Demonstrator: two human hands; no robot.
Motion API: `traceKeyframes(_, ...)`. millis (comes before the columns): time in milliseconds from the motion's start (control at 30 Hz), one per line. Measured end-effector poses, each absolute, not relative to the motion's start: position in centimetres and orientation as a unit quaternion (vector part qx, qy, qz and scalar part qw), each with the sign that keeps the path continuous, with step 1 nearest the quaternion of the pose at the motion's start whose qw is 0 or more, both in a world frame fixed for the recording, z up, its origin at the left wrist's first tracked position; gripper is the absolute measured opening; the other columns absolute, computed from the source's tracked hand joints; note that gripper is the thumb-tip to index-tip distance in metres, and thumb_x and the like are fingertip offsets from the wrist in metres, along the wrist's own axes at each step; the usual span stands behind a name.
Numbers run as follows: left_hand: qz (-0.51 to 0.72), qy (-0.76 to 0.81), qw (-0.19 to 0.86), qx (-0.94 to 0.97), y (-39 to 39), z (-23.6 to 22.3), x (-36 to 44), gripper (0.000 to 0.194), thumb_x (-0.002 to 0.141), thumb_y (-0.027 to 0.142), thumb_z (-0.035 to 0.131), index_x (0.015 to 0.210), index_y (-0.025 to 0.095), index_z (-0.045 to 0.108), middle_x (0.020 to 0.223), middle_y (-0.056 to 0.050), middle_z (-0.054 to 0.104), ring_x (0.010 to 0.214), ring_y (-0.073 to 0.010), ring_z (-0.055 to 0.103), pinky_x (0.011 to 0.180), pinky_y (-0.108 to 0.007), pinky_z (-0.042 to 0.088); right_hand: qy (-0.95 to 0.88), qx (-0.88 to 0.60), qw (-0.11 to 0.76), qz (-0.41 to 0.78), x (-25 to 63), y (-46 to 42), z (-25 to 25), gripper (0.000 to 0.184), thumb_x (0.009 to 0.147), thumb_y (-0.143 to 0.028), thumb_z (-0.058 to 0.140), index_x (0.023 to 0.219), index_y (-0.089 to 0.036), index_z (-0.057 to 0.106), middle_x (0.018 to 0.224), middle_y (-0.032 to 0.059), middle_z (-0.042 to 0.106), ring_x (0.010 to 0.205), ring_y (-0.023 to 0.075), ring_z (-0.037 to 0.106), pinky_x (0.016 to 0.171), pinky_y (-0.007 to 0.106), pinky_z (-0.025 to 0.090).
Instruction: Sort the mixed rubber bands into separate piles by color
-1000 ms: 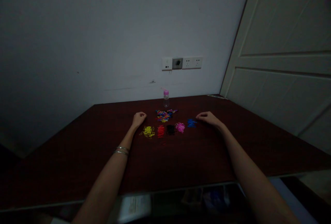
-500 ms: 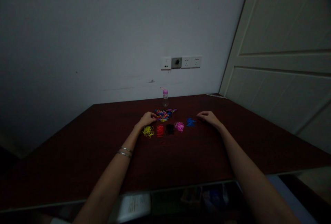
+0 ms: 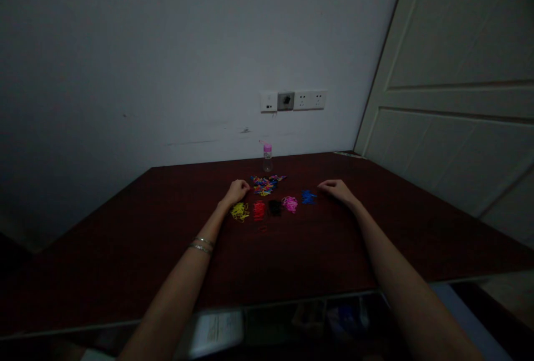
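My left hand (image 3: pixel 237 191) rests on the table just left of a mixed heap of small coloured rubber bands (image 3: pixel 264 185), its fingers closed in a pinch. Whatever they hold, if anything, is too small to make out. In front of that hand lies a pile of yellow rubber bands (image 3: pixel 240 212). Sorted piles follow to the right: red rubber bands (image 3: pixel 259 210), black rubber bands (image 3: pixel 274 207), pink rubber bands (image 3: pixel 289 204) and blue rubber bands (image 3: pixel 308 197). My right hand (image 3: pixel 335 189) lies right of the blue pile, fingertips together and apart from it; their contents are hidden.
A small clear bottle with a pink cap (image 3: pixel 267 158) stands behind the mixed heap. The dark red table (image 3: pixel 283 266) meets a wall with sockets (image 3: pixel 309 100). A few stray red bands (image 3: pixel 262 229) lie nearer me. Below the table edge is a shelf with a white box (image 3: pixel 219 332).
My left hand has drawn slightly left, away from the mixed heap. My right hand stays in place beside the blue pile.
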State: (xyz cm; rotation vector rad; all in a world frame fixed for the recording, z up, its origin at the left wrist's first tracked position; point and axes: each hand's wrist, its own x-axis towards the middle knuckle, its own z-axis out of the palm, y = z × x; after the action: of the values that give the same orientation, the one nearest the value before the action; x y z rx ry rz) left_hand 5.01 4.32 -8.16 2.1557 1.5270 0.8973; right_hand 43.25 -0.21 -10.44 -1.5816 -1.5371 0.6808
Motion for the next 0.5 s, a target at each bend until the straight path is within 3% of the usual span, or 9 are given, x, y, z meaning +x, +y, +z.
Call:
traceKeyframes(167, 0.456, 0.541, 0.365, 0.605, 3.4, -6.5, 6.6, 0.020, 0.069, 0.026, 0.061, 0.080, 0.010, 0.066, 0.052, 0.001, 0.052, 0.045, -0.0072, 0.042, 0.042, -0.019, 0.030, -0.612, -0.629, 0.404, 0.259, 43.1, -0.3, -10.3, 0.028, 0.066, -0.036, 0.058, 0.079, -0.013, 0.070, 0.074, 0.0048, 0.068, 0.061, 0.0131, 0.055, 0.055, 0.022, 0.041)
traceKeyframes(333, 0.518, 0.420, 0.559, 0.493, 1.2, -3.1, 8.6, 0.025, 0.062, 0.023, 0.072, 0.081, 0.009, 0.063, 0.060, 0.000, 0.051, 0.046, -0.0042, 0.041, 0.037, -0.016, 0.022, -0.608, -0.632, 0.404, 0.260, 43.0, -0.4, -10.3, 0.028, 0.067, -0.036, 0.058, 0.078, -0.013, 0.070, 0.071, 0.0047, 0.067, 0.060, 0.0134, 0.055, 0.054, 0.022, 0.041)
traceKeyframes(500, 0.525, 0.332, 0.626, 0.471, -0.4, -0.9, 10.1, 0.022, 0.060, 0.019, 0.073, 0.076, 0.009, 0.060, 0.060, 0.001, 0.048, 0.044, -0.0015, 0.035, 0.035, -0.015, 0.017, -0.610, -0.632, 0.403, 0.256, 42.9, -0.5, -10.2, 0.028, 0.066, -0.036, 0.058, 0.078, -0.013, 0.070, 0.074, 0.0054, 0.068, 0.062, 0.0139, 0.056, 0.055, 0.022, 0.042)
